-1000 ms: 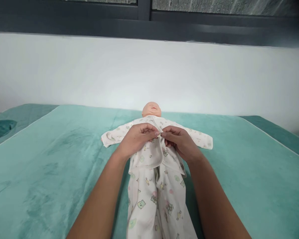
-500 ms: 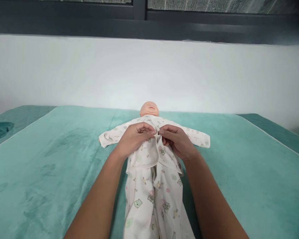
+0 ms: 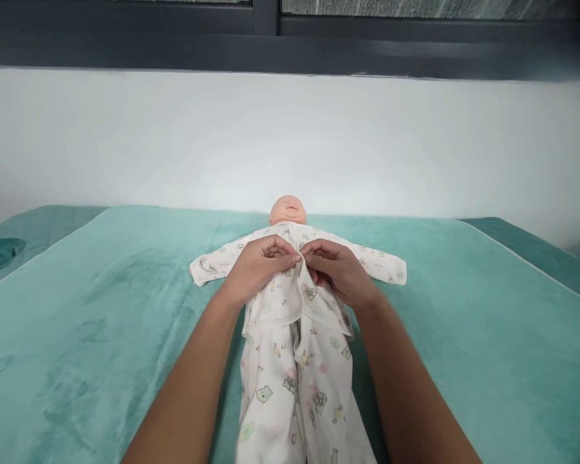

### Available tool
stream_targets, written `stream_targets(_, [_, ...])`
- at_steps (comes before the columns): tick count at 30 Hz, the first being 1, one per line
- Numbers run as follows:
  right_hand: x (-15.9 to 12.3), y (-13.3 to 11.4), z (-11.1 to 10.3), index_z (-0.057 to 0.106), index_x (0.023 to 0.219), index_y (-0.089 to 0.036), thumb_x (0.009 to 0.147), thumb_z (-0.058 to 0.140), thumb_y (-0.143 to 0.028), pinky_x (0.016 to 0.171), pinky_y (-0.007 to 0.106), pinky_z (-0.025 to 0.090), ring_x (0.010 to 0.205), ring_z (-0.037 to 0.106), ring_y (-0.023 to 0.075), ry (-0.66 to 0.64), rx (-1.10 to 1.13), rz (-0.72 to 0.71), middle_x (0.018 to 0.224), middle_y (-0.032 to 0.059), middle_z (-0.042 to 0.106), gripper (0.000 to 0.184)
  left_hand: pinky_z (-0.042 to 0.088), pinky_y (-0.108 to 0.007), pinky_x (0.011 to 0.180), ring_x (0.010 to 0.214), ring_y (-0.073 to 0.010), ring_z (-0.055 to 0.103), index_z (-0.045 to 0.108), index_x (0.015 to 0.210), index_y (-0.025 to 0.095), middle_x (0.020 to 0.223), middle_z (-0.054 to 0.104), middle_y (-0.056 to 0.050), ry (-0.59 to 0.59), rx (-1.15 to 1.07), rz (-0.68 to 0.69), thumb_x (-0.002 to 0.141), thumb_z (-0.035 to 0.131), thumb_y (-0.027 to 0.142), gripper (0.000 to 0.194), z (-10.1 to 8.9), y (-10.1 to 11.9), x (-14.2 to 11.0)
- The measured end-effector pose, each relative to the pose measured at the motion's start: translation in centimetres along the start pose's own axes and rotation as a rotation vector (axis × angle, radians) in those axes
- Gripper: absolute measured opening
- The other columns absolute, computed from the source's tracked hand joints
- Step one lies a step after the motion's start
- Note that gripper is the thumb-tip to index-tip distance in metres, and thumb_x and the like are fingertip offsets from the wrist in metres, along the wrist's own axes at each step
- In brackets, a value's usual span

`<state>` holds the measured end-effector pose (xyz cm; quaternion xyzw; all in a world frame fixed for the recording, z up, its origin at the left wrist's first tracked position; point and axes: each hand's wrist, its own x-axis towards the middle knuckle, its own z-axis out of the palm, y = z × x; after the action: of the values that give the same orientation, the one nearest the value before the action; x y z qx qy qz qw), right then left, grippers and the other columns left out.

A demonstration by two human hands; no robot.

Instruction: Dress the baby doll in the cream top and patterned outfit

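A baby doll (image 3: 287, 209) lies on its back on a teal blanket (image 3: 101, 303), head toward the wall. It wears a white printed baby suit (image 3: 290, 361) with sleeves spread to both sides. My left hand (image 3: 258, 267) pinches the left front flap of the suit at the doll's chest. My right hand (image 3: 338, 270) pinches the facing flap edge. The fingertips of both hands meet at the middle of the chest. Both hands are closed on the fabric.
The blanket covers a wide bed or table that reaches a white wall (image 3: 290, 142) under a dark window frame (image 3: 270, 45). A darker teal cloth (image 3: 0, 252) lies at the far left edge.
My hands have pressed slightly closer together at the doll's chest, drawing the flap edges in. The view has shifted a little; the doll lies as before.
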<state>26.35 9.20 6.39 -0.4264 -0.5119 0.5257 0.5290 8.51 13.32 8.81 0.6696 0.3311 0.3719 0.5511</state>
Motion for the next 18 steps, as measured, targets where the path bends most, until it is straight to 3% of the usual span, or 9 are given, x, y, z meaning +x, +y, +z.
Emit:
stream_targets(7, [-0.25,-0.25,0.07,0.061,0.089,-0.023,0.073,0.064,-0.016,0.049,0.022,0.037,0.052,0.048,0.0074,-0.012,-0.127,0.005,0.066,-0.0064,0.053,0.018,0.036,-0.022,0.058,0.062,-0.0089,0.048,0.065,0.076,0.016,0.069,0.058,0.001,-0.002,0.014,-0.005,0.072,0.076,0.039,0.025,0.07,0.2,0.06])
stream_targets(12, [-0.47,-0.74,0.26,0.059,0.088,-0.023,0.072,0.071,-0.024,0.052,0.023,0.037,0.055,0.048,0.0084,-0.037,-0.14,0.032,0.067,-0.0054,0.055,0.02,0.037,-0.023,0.059,0.065,-0.0104,0.05,0.067,0.076,0.017,0.072,0.061,0.0,-0.022,0.055,-0.014,0.074,0.072,0.042,0.026,0.0,0.55,-0.13])
stream_targets(18, [-0.48,-0.86,0.72,0.055,0.081,-0.022,0.067,0.077,-0.029,0.048,0.023,0.029,0.052,0.042,0.008,-0.017,-0.152,0.037,0.061,-0.0072,0.049,0.027,0.038,-0.023,0.062,0.068,-0.0113,0.054,0.068,0.079,0.017,0.074,0.062,0.0,-0.057,0.086,-0.027,0.07,0.076,0.036,0.022,-0.32,0.53,-0.2])
